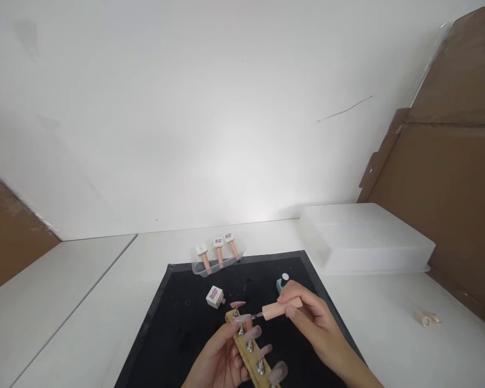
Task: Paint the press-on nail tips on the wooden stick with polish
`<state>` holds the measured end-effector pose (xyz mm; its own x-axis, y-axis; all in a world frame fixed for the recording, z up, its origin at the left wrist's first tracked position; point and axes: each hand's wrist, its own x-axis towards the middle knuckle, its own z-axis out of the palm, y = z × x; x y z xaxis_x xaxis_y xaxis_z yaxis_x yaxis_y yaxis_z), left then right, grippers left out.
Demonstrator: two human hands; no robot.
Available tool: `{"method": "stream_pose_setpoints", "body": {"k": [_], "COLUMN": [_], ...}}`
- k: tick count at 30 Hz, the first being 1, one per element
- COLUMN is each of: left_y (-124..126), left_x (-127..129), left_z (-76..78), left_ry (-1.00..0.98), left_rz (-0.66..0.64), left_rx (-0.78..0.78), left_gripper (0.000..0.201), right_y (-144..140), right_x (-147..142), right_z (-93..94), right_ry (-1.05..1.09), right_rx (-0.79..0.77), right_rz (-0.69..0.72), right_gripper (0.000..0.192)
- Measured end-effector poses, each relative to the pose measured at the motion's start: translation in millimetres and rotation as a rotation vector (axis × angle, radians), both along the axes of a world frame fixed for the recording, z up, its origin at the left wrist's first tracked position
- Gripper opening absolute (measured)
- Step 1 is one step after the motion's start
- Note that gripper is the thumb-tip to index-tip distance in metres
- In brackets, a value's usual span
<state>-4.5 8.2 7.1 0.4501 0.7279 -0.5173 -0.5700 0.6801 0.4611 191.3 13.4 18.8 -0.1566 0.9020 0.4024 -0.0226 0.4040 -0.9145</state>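
Note:
My left hand (222, 353) grips a wooden strip (249, 358) carrying several metal studs, each topped with a pale pink false nail. In my right hand (317, 328) is the peach cap of a nail polish brush (275, 309), held between thumb and fingers. Its bristle end points left and meets the tip of one false nail (243, 318), near the strip's far end. An opened white polish bottle (215, 297) lies tilted on the black mat, left of the strip. Behind my right hand is a small bottle with a teal label (281, 284), partly hidden.
A clear tray (201, 272) at the mat's back edge holds three white bottles with peach caps. The black mat (167, 312) lies on a white table. A translucent plastic box (367, 237) stands back right, with small cream rings (426, 319) before it. Cardboard (448, 205) borders the right.

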Motion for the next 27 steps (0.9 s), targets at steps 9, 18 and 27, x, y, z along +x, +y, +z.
{"method": "stream_pose_setpoints", "body": {"k": [9,18,27], "left_y": [-7.9,0.6,1.2], "left_x": [0.1,0.1,2.0], "left_z": [2.0,-6.9,-7.8], "left_ry": [0.059,-0.044,-0.073], "left_rz": [0.002,-0.157,-0.161], "left_rx": [0.162,0.433,0.425], "left_gripper": [0.012,0.023,0.022], "right_y": [2.2,-0.3,-5.5], "right_x": [-1.9,1.0,1.0], "right_z": [-3.8,-5.7,6.1], "right_ry": [0.275,0.122,0.013], "right_rx": [-0.169,-0.074,-0.064], "right_rz": [-0.013,0.145,0.166], "right_gripper": [0.025,0.027,0.028]}}
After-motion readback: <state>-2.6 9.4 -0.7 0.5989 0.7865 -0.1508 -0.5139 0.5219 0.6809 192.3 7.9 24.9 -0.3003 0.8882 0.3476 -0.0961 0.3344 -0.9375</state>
